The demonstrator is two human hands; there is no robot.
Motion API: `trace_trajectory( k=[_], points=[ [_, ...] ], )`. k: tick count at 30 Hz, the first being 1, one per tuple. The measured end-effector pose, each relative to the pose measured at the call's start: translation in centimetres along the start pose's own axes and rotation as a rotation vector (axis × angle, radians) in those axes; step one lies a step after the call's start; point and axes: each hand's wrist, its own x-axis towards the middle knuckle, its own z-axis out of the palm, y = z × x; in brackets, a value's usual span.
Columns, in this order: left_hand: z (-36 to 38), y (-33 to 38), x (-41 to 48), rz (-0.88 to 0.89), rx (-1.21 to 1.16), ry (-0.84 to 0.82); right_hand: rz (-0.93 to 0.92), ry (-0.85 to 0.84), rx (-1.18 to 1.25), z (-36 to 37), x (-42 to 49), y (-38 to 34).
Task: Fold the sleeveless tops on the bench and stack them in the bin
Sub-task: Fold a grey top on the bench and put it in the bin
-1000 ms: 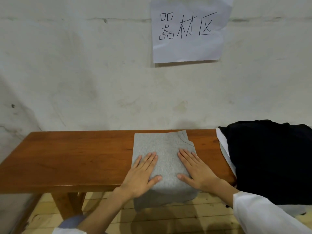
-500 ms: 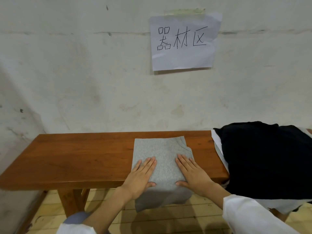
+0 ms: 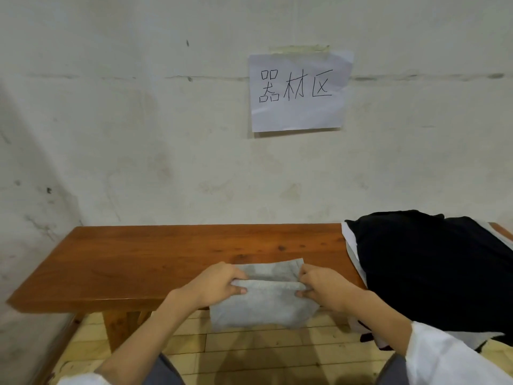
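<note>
Grey top (image 3: 263, 309) hangs over near edge of bench (image 3: 166, 251). Left hand (image 3: 219, 284) pinches its left fold, right hand (image 3: 323, 287) its right fold, both curled. Black garments (image 3: 433, 268) heaped just beside.

Bench (image 3: 144, 254) left half open for passage; black clothes pile (image 3: 433, 273) blocks right end.

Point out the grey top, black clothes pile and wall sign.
grey top (image 3: 263, 307): head view, on the lower hanging flap.
black clothes pile (image 3: 433, 273): head view, middle of the black fabric on top.
wall sign (image 3: 297, 118): head view, blank paper below the writing.
</note>
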Motion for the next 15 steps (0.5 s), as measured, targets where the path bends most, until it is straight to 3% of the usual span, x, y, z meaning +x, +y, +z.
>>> trace_trajectory(
  k=[3, 9, 12, 15],
  points=[
    [-2.3, 0.2, 0.6, -0.009, -0.01, -0.031, 0.061, -0.002, 0.051, -2.0, 0.3, 0.6],
    [-7.6, 0.8, 3.6, -0.069, 0.103, 0.337, 0.188, 0.275, 0.104, -7.2, 2.4, 2.9],
    [-10.5, 1.2, 5.3, -0.053, 0.134, 0.541, 0.23, 0.518, 0.109, -9.6, 3.7, 3.6],
    [-12.1, 1.4, 6.3, 0.064, 0.184, 0.786, 0.147, 0.899, 0.116, -10.9, 5.0, 3.9]
  ],
)
